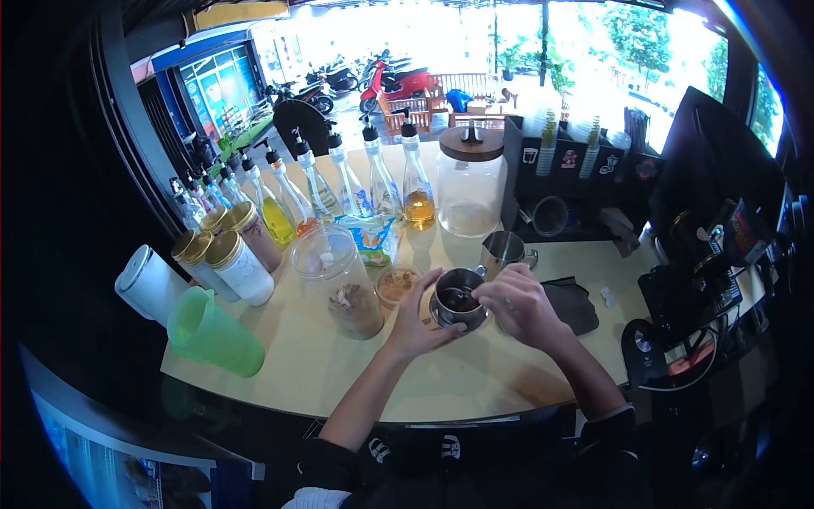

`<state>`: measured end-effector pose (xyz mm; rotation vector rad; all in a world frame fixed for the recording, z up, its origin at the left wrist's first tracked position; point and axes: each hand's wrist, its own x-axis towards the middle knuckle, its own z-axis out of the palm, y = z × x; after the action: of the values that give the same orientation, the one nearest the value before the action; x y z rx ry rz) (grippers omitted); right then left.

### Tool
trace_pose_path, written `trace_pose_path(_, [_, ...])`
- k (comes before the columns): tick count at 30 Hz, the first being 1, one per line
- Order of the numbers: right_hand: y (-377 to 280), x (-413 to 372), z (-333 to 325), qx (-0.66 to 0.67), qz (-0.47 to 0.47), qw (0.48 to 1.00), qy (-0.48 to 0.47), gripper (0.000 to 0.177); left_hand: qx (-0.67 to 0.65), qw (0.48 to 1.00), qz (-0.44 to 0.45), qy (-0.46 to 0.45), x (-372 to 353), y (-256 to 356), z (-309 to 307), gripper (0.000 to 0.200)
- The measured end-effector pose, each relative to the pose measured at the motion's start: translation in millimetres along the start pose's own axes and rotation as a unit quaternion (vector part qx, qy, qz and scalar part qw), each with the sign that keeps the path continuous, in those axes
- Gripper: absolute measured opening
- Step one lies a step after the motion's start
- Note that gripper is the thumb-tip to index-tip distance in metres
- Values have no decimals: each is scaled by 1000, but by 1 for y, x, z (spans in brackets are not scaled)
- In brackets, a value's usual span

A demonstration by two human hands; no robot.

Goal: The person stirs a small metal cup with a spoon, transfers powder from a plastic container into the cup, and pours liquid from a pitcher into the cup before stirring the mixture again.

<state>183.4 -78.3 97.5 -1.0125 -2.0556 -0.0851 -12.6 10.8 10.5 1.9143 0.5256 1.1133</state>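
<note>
A small metal pitcher (459, 293) with dark liquid inside is near the middle of the counter. My left hand (415, 322) is wrapped round its left side. Above its right rim, my right hand (521, 301) is closed on a thin spoon (462, 296) that dips into the liquid. Just behind stands a second metal pitcher (502, 251). To the left are a small round tub (397, 284) of light brown contents and a large clear jar (339, 288) with brown powder low inside.
Syrup bottles (352, 182) line the counter's back edge beside a wood-lidded glass jar (471, 191). Lidded canisters (242, 267) and a green pitcher (216, 331) stand left. A dark cloth (571, 305) lies right, near black equipment (678, 293). Cup holders (568, 157) stand at the back right.
</note>
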Motion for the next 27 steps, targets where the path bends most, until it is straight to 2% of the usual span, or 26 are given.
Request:
trace_pose_path(2, [-2, 8, 2, 36, 13, 999, 30, 7, 127, 983, 107, 74, 1, -2, -2, 93])
trace_pose_path(3, [-6, 12, 1, 53, 42, 997, 41, 7, 177, 960, 172, 130, 4, 18, -4, 78])
trace_pose_path(4, [-9, 17, 0, 67, 71, 994, 53, 7, 175, 960, 177, 127, 7, 25, -5, 78])
trace_pose_path(6, [-12, 22, 0, 69, 76, 994, 48, 9, 205, 960, 161, 101, 11, 44, -5, 59])
trace_pose_path(7, [-13, 24, 0, 70, 84, 993, 43, 10, 221, 957, 169, 86, 14, 60, -2, 34])
trace_pose_path(8, [-15, 26, 2, 71, 91, 993, 37, 11, 220, 956, 171, 85, 20, 61, -3, 34])
trace_pose_path(10, [-16, 26, 5, 80, 82, 992, 45, 12, 270, 941, 200, 33, 31, 61, -3, 22])
trace_pose_path(11, [-14, 25, 7, 114, 94, 986, 72, 12, 267, 936, 227, 45, 36, 65, -4, 12])
trace_pose_path(12, [-12, 25, 9, 148, 103, 979, 100, 12, 268, 934, 232, 46, 39, 64, -4, 12])
trace_pose_path(14, [2, 15, 2, 130, 108, 980, 106, 15, 270, 929, 242, 72, 42, 54, -7, 8])
trace_pose_path(16, [34, -1, 3, 67, 170, 970, 163, 18, 251, 933, 239, 101, 39, 45, -7, 7])
trace_pose_path(17, [49, -11, 4, 63, 169, 970, 165, 18, 231, 937, 230, 128, 36, 42, -7, 6])
trace_pose_path(19, [79, -30, 9, -26, 217, 952, 216, 19, 220, 932, 245, 148, 34, 38, -9, 7])
trace_pose_path(23, [113, -54, 23, -27, 255, 944, 208, 21, 174, 932, 239, 209, 30, 29, -8, 9])
trace_pose_path(26, [122, -62, 29, -19, 296, 934, 200, 23, 197, 924, 238, 225, 26, 23, -10, 9])
trace_pose_path(27, [129, -65, 32, 46, 328, 919, 212, 24, 197, 926, 234, 222, 25, 22, -10, 9])
